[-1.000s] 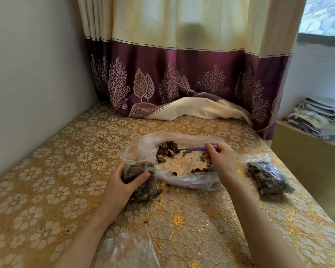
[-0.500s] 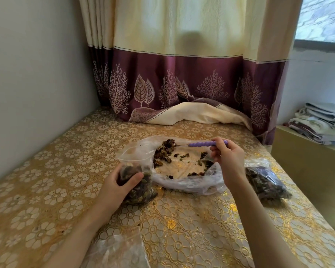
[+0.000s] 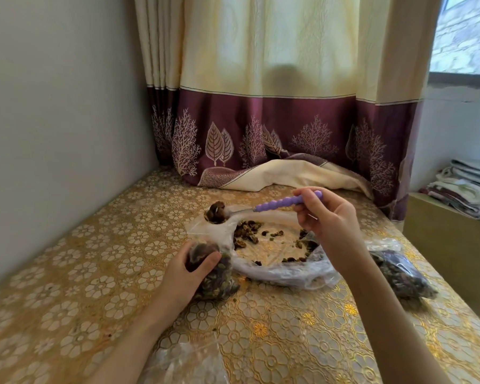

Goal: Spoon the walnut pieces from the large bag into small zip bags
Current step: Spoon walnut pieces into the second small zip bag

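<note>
The large clear bag (image 3: 283, 273) lies open on the table with scattered walnut pieces (image 3: 247, 232) inside. My left hand (image 3: 183, 275) grips a small zip bag (image 3: 216, 278), partly filled with walnut pieces, upright at the big bag's left edge. My right hand (image 3: 327, 220) holds a spoon by its purple ribbed handle (image 3: 283, 205). The spoon's bowl (image 3: 215, 213) carries a heap of walnut pieces and hovers above the small bag's mouth.
A filled small bag (image 3: 399, 275) lies at the right, near the table edge. Empty clear bags (image 3: 183, 361) lie at the near edge between my arms. A curtain (image 3: 275, 151) drapes onto the gold-patterned table (image 3: 94, 273) behind. Folded cloths (image 3: 466, 187) sit on a shelf at right.
My right hand has lifted the spoon out of the large bag with a load of walnut pieces and carried it left, above the small bag. The left hand kept its hold.
</note>
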Action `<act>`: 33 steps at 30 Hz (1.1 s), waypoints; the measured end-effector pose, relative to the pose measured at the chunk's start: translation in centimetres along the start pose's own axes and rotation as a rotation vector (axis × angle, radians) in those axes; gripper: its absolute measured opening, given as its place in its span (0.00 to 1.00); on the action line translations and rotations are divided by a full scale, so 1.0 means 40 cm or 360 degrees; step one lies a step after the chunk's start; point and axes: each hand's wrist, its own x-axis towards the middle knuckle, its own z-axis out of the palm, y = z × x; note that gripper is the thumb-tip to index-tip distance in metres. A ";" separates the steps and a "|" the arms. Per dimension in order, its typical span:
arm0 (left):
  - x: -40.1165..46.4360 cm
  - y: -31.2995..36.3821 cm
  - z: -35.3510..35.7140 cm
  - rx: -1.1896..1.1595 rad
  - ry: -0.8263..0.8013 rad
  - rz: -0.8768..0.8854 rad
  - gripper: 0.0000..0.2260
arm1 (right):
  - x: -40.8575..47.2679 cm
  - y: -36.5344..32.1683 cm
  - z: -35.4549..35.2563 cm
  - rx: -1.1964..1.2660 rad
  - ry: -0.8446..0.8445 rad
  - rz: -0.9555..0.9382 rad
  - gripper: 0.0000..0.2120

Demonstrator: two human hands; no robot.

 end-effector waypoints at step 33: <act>0.005 -0.009 0.005 -0.0113 -0.0033 0.0033 0.20 | 0.030 0.106 -0.083 -0.1299 0.0427 -0.0065 0.16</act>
